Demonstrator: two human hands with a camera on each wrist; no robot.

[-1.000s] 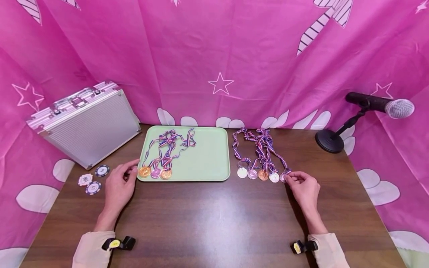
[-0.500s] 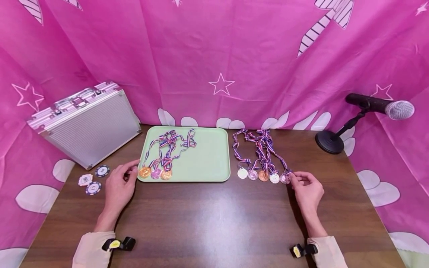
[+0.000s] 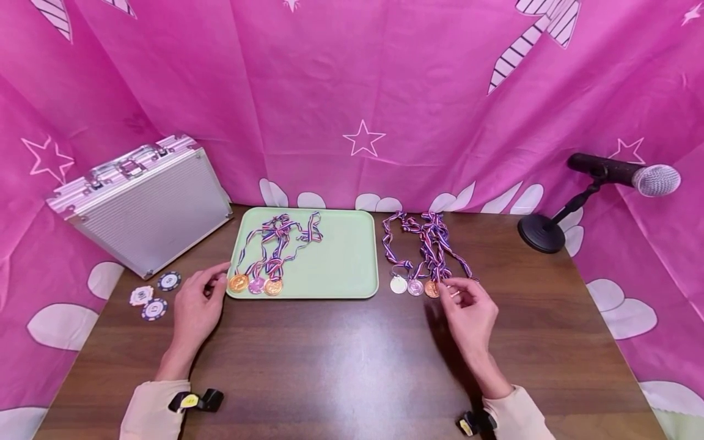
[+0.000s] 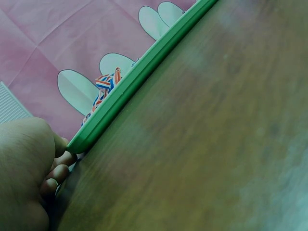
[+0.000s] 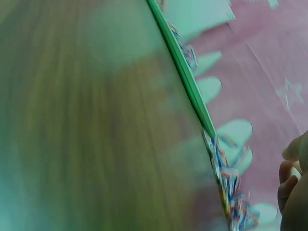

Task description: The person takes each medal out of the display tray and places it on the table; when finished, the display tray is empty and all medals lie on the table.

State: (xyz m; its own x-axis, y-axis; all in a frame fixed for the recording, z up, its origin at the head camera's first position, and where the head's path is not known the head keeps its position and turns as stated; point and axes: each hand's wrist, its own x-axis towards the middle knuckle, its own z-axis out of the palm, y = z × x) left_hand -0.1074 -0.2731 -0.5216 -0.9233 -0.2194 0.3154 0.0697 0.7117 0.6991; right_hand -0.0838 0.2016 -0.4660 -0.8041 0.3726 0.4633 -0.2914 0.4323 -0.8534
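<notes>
My left hand (image 3: 197, 302) is at the front left corner of a green tray (image 3: 330, 269), thumb and finger holding its rim; the left wrist view shows these fingertips at the tray's corner (image 4: 79, 144). On the tray lie a gold medal (image 3: 239, 282), a purplish medal (image 3: 256, 285) and an orange-gold medal (image 3: 272, 286) with striped ribbons. My right hand (image 3: 470, 311), fingers loosely bent with nothing seen in them, hovers by the row right of the tray: a silver medal (image 3: 398, 284), a purplish one and a bronze medal (image 3: 431, 289). It hides the row's right end.
A silver case (image 3: 148, 214) stands at the back left, with several poker chips (image 3: 154, 309) before it. A black microphone (image 3: 610, 168) on a round-based stand is at the back right. A pink curtain (image 3: 308, 91) hangs behind the wooden table (image 3: 341, 366).
My right hand has let go of the rightmost medal and moved left over the row, now covering its right end. The left hand stays at the tray's corner.
</notes>
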